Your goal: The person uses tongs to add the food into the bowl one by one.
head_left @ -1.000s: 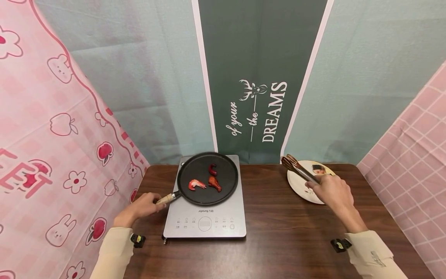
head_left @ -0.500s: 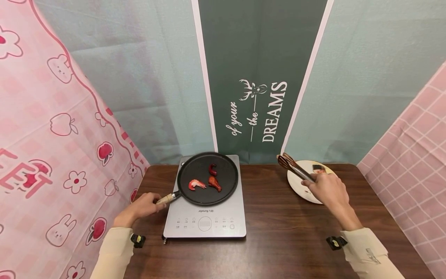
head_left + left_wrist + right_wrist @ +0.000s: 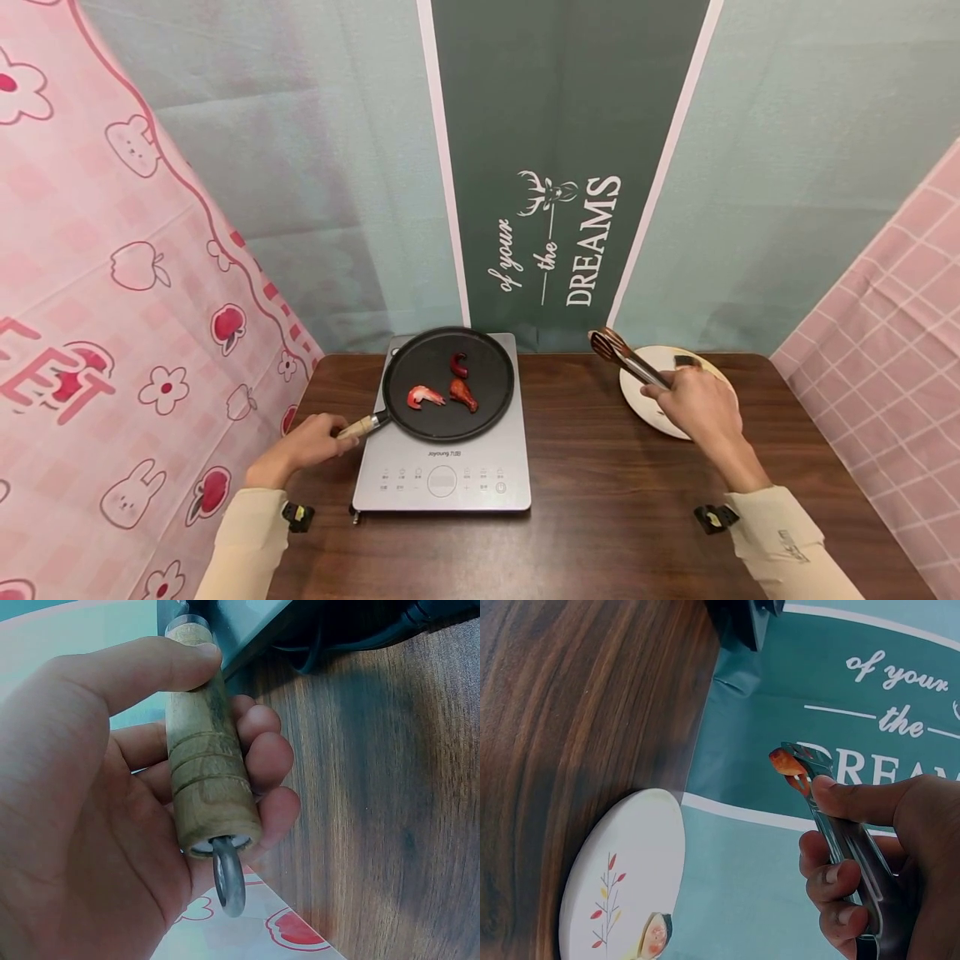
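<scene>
My left hand [image 3: 311,440] grips the wooden handle [image 3: 206,742] of a round black frying pan [image 3: 420,358], thumb on top and fingers curled around it. The pan sits on a silver induction cooker [image 3: 480,467]. Inside it lie a shrimp [image 3: 425,396], a drumstick [image 3: 462,393] and a dark red curved piece [image 3: 459,364]. Over the white plate [image 3: 645,408], my right hand [image 3: 701,408] holds metal tongs [image 3: 847,840]. Between the tong tips shows a small orange-brown food piece [image 3: 786,762], its kind unclear. The tips extend left past the plate's rim.
A sushi-like piece [image 3: 656,936] lies on the plate, partly hidden by my right hand in the head view. The brown wooden table [image 3: 585,475] spans between cooker and plate. Fabric backdrops [image 3: 360,208] stand along the back and sides. A black cable [image 3: 315,649] runs beside the cooker.
My right hand and the tongs have shifted left across the plate, bringing the tips beyond its left rim. My left hand, the pan and its contents have stayed put.
</scene>
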Demonstrator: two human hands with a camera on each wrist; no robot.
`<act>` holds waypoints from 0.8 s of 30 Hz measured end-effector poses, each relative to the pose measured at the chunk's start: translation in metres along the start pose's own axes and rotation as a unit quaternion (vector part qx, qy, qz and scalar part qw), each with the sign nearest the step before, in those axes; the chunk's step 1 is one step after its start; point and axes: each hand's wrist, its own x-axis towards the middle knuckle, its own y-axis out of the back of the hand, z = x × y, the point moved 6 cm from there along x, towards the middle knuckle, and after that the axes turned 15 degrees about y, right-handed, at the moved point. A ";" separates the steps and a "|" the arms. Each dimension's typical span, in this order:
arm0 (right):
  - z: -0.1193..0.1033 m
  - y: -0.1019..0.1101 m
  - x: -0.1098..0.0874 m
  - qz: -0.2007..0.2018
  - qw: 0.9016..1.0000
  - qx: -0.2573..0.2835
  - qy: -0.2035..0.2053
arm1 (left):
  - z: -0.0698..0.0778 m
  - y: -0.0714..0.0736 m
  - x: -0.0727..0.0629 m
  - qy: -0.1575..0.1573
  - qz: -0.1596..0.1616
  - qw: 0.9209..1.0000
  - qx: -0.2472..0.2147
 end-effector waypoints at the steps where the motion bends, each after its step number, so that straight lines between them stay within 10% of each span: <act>1: -0.001 0.000 0.000 0.001 1.000 0.000 0.000 | 0.000 0.000 0.000 0.000 0.000 1.000 0.000; 24: -0.020 -0.003 0.015 -0.003 1.000 0.017 -0.005 | -0.001 0.000 0.001 -0.001 0.004 1.000 0.003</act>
